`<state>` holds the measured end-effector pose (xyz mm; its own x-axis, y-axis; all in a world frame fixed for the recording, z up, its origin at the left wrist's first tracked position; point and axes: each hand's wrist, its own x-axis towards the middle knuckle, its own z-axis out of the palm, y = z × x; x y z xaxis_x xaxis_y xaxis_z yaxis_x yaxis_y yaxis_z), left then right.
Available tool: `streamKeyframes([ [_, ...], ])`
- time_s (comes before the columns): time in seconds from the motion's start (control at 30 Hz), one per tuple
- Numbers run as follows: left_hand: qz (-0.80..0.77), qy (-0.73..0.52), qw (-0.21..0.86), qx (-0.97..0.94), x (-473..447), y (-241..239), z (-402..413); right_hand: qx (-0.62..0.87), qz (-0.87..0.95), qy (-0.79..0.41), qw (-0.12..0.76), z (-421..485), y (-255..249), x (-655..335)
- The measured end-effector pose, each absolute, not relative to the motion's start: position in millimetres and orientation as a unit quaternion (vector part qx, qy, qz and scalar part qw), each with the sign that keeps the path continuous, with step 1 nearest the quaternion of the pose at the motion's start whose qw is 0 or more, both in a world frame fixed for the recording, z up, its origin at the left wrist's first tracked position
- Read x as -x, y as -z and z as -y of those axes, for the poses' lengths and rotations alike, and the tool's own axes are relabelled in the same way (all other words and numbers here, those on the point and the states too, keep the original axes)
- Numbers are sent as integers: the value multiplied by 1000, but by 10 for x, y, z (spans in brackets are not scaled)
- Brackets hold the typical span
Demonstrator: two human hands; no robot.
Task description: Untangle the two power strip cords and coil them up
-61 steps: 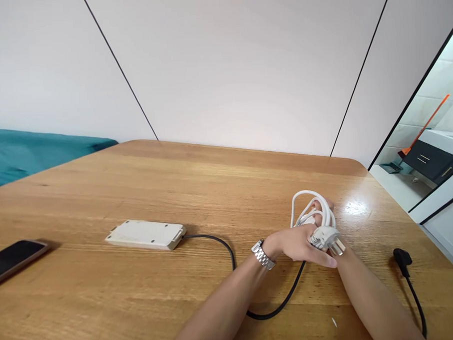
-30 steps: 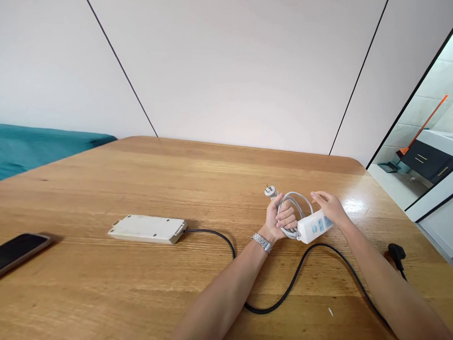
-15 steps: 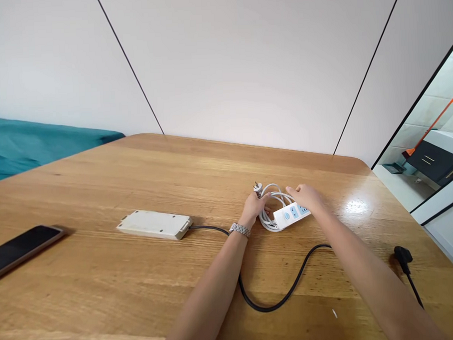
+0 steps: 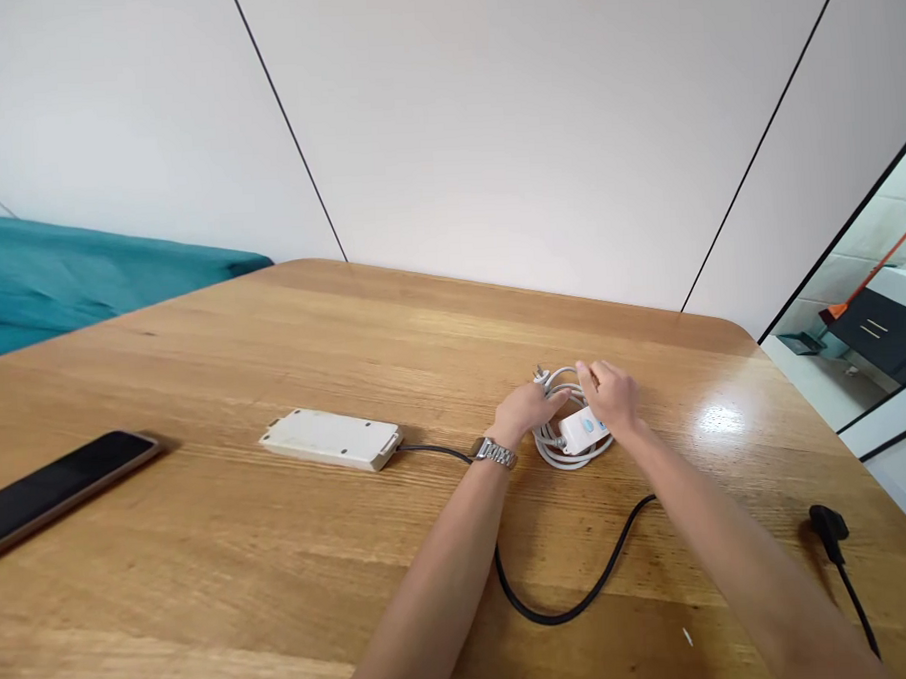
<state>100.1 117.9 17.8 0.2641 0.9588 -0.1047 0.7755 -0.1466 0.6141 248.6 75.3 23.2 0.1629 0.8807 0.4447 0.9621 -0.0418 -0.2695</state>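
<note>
Close quarters on the golden-brown wooden bench (image 4: pixel 206 530)!

Off to the left lies the off-white oblong plastic block (image 4: pixel 333 437). Right of centre, here's the coil of smooth white cable (image 4: pixel 568 465), on the bench! The left hand (image 4: pixel 527 411), half-spread, reaches its thumb over the loops; its grip is hidden. The right hand (image 4: pixel 611 393), curled narrow, covers one end of the blue-marked white power strip (image 4: pixel 577 434) amid the coil; its hold, can't tell. Beyond the left hand: the white pronged plug (image 4: pixel 541 376)!
</note>
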Motion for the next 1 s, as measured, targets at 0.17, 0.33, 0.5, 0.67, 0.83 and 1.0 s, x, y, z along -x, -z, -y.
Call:
streamKeyframes([
  [0.17, -590, -165, 279, -739, -888, -222, -1245, 641, 746, 89, 155, -158, -269, -2159],
  [0.33, -526, -210, 342, -749, -943, -169, -1259, 650, 749, 105, 70, -43, -219, -1900],
  [0.5, -441, -245, 435, -746, -1051, -105, -1209, 647, 757, 89, 25, -261, -130, -2038],
  [0.67, -455, -283, 475, -698, -1076, -78, -1183, 690, 719, 85, 1, -454, -119, -2387],
  [0.83, -461, -257, 478, -702, -1063, -72, -1171, 749, 657, 81, -25, -647, -170, -3073],
  [1.0, -466, -240, 471, -710, -1057, -60, -1180, 827, 554, 90, -39, -613, -237, -3849],
])
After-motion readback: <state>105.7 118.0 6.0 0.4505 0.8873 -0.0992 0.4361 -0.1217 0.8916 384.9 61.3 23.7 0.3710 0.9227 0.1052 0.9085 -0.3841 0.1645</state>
